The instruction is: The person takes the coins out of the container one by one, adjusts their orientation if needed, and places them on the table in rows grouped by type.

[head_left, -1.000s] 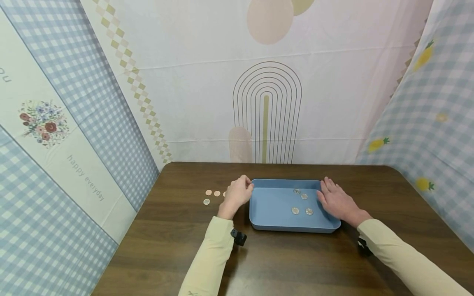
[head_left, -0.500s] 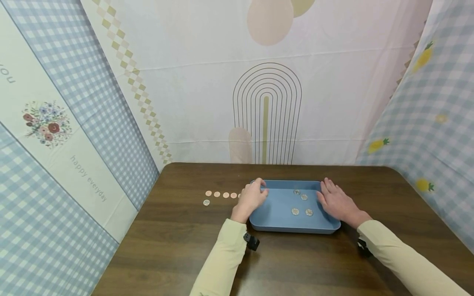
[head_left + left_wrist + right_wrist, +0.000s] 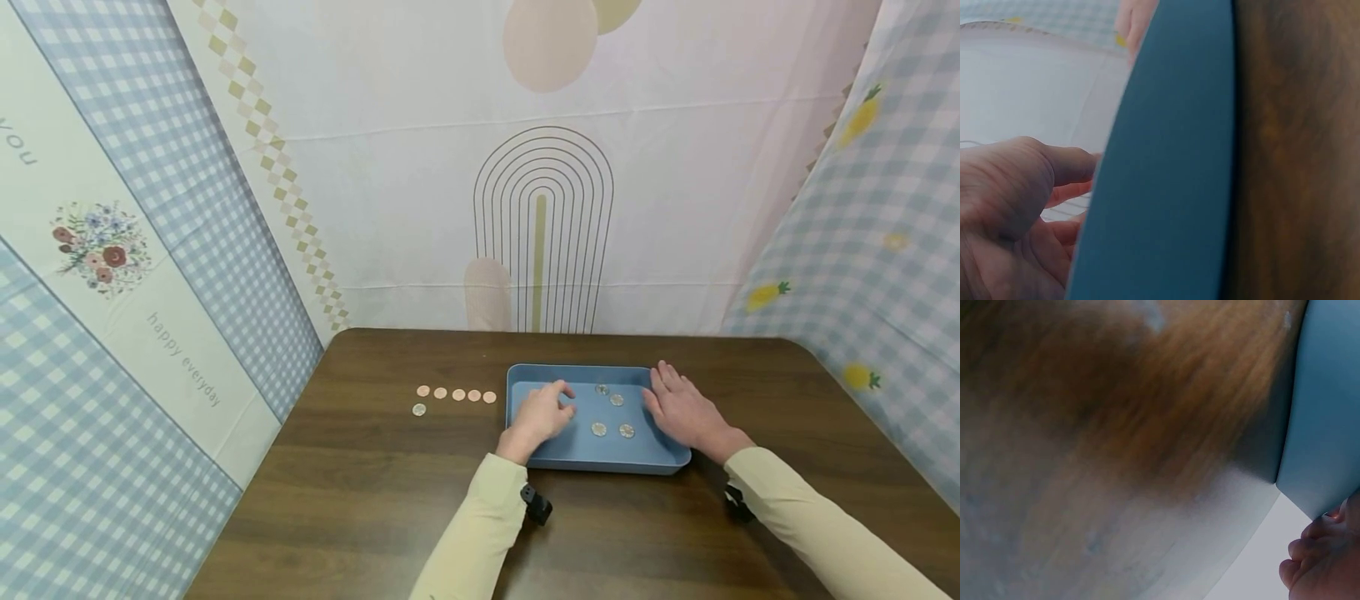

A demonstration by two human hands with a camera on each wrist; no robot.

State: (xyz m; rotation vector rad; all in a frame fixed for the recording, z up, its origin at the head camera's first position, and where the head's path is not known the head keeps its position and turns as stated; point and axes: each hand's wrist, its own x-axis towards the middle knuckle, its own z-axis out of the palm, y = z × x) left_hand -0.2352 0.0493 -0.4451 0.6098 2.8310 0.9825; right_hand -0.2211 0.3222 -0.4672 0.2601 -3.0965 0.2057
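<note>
A blue rectangular tray (image 3: 581, 452) sits on the table, with several silver coins (image 3: 598, 429) lying flat in its right half. My left hand (image 3: 542, 412) hovers over the tray's left half, thumb and forefinger apart, no coin visible between them. In the left wrist view the tray's outer wall (image 3: 1160, 156) hides the fingertips. My right hand (image 3: 684, 410) rests against the tray's right rim with straight fingers. Left of the tray, several copper coins (image 3: 458, 395) form a row on the table. A single silver coin (image 3: 419, 410) lies below the row's left end.
The dark wooden table (image 3: 360, 492) extends around the tray. Behind its far edge hangs a pale patterned cloth (image 3: 405, 208). Checked cloths hang at the left (image 3: 217, 167) and right (image 3: 900, 275) sides.
My left hand has moved right from the coin row, across the tray's left rim to above its inside. The row's right-hand copper coins have come into sight. The right hand stays put.
</note>
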